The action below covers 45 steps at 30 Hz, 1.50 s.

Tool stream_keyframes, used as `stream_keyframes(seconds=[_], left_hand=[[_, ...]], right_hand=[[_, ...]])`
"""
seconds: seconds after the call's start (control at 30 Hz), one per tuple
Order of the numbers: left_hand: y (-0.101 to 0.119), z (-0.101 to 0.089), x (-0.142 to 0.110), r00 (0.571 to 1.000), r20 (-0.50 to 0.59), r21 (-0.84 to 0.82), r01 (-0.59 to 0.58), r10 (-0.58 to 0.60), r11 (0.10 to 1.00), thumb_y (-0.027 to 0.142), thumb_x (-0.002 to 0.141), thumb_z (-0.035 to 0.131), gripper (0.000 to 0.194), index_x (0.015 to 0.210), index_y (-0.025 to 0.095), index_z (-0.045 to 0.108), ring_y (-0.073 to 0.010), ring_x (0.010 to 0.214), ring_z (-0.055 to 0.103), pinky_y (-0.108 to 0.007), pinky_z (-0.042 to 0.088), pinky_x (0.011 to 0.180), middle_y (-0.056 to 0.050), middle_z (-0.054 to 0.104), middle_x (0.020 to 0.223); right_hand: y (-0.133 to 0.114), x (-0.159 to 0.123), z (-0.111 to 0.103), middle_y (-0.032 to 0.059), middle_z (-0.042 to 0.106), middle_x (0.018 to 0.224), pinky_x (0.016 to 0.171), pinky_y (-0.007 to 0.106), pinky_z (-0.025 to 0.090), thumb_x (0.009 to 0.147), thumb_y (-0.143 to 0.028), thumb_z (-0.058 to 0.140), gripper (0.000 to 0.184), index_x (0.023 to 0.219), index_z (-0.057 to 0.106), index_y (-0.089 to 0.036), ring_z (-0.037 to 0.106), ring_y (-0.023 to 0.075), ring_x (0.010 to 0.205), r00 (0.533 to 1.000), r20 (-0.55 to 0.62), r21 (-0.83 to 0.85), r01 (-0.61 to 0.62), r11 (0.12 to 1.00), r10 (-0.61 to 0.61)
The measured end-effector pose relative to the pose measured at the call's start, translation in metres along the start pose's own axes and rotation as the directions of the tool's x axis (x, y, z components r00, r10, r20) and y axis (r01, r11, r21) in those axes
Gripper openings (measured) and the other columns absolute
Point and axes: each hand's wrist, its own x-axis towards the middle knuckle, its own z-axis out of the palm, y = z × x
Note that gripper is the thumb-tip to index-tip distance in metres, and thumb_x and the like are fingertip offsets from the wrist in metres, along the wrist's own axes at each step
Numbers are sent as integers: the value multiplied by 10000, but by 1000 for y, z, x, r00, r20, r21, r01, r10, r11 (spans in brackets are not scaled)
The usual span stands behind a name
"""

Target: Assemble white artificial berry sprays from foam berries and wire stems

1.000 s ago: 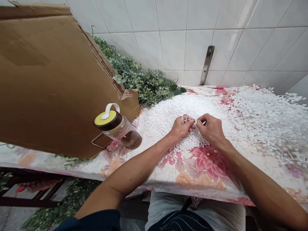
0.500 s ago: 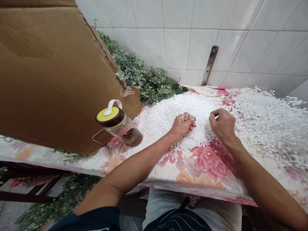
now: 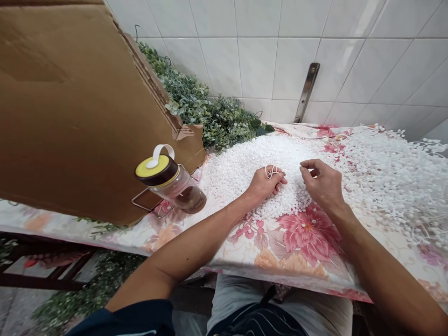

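Head view. "What's on the floral-clothed desk (image 3: 301,247)?" "Cardboard sheet (image 3: 73,112) and jar (image 3: 170,186) at left, white sprigs (image 3: 392,182) at right, loose white beads (image 3: 252,161) heaped between."

"The hands?" "Left hand (image 3: 264,186) clenched on a white cord loop (image 3: 272,171) atop the beads; right hand (image 3: 324,184) half open nearby, any hold unclear."

"What remains?" "Many beads lie loose; the sprigs form a large pile."

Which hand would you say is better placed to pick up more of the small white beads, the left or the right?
The right, probably: the right hand looks free, its fingers just above the small white beads, while the left hand has white cord looped on its fingers.
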Motion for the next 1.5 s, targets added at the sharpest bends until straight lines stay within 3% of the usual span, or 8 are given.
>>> stream_keyframes(seconds=[0.23, 0.47, 0.8, 1.0, 1.27, 1.4, 1.5], left_hand=[[-9, -3, 3, 999, 25, 72, -45, 43, 996, 293, 872, 702, 171, 927, 144, 637, -62, 475, 509, -189, 423, 442, -33, 727, 768], [-17, -7, 7, 991, 76, 240, -128, 113, 962, 292, 885, 641, 163, 845, 139, 681, -69, 476, 529, -190, 422, 455, -20, 708, 730], [-12, -4, 4, 995, 60, 175, -88, 78, 981, 303, 883, 674, 172, 913, 134, 677, -74, 503, 524, -181, 427, 440, -42, 715, 774], [-11, -4, 3, 994, 58, 220, -100, 90, 970, 316, 888, 669, 174, 883, 142, 679, -74, 465, 507, -185, 413, 451, 5, 633, 634], [0, -4, -2, 992, 104, 267, -96, 70, 959, 265, 899, 624, 143, 805, 158, 621, -74, 435, 476, -201, 382, 470, 35, 572, 547], [5, -2, -5, 995, 89, 203, -67, 50, 977, 250, 881, 642, 122, 810, 156, 610, -62, 446, 479, -191, 370, 459, 26, 605, 601], [4, -1, -5, 992, 114, 128, -75, 60, 989, 266, 869, 668, 125, 866, 153, 615, -61, 480, 523, -186, 393, 464, 1, 660, 702]], right_hand=[[-10, -5, 3, 89, 774, 1093, 681, 327, 546, 925, -321, 624, 242, 1079, 770, -205, 648, 169, 666, 976, 124, 72, 169, 983, -177], [-11, -7, 7, 73, 767, 1035, 694, 312, 541, 946, -294, 641, 181, 1021, 785, -214, 695, 188, 782, 936, 223, 91, 258, 962, -272], [-5, -7, 8, 57, 748, 927, 683, 310, 496, 933, -254, 620, 124, 905, 727, -198, 645, 163, 648, 947, 205, 0, 251, 968, -246], [-2, -9, 12, 44, 722, 860, 666, 307, 467, 899, -254, 610, 87, 882, 679, -205, 630, 168, 637, 959, 198, -24, 213, 977, -204], [-4, -14, 21, 72, 681, 889, 719, 332, 447, 920, -234, 558, 72, 888, 618, -210, 634, 229, 821, 938, 202, -133, 312, 941, -282], [-1, -10, 22, 67, 664, 834, 700, 340, 437, 920, -214, 543, 78, 866, 599, -212, 594, 222, 745, 959, 138, -199, 270, 942, -246], [10, -1, 12, 87, 638, 811, 645, 346, 404, 895, -174, 511, 101, 841, 591, -206, 551, 230, 702, 981, -5, -341, 178, 923, -191]])
